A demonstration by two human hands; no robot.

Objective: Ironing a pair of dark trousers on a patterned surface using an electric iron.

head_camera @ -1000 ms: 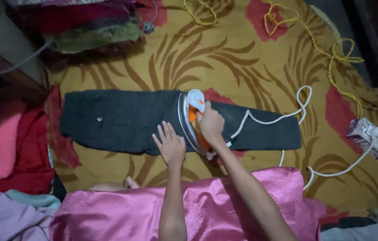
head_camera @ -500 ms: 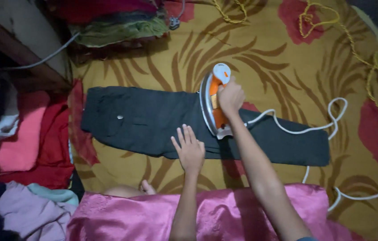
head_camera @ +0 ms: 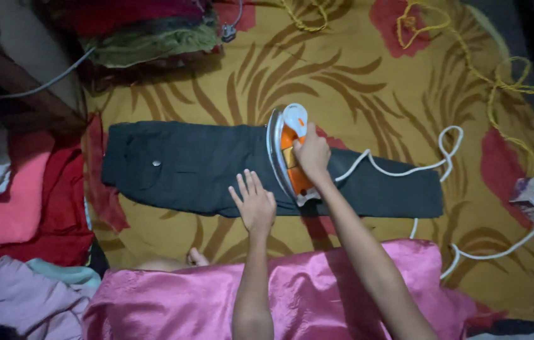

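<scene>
- Mid-ironing: my right hand (head_camera: pixel 312 153) grips the orange iron (head_camera: pixel 287 154) tight on the dark trousers (head_camera: pixel 185 167).
- Left hand (head_camera: pixel 254 203) lies open, flat on the cloth, holding nothing.
- Next pass wants fabric kept taut, cord (head_camera: pixel 405 169) clear.

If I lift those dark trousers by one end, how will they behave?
The dark trousers lie flat and thin on the patterned sheet, so they would probably hang limp and fold. They look light. The left hand presses them flat, which suggests they slide easily. The iron, in the right hand, stands on them and could tip if they are pulled.
</scene>
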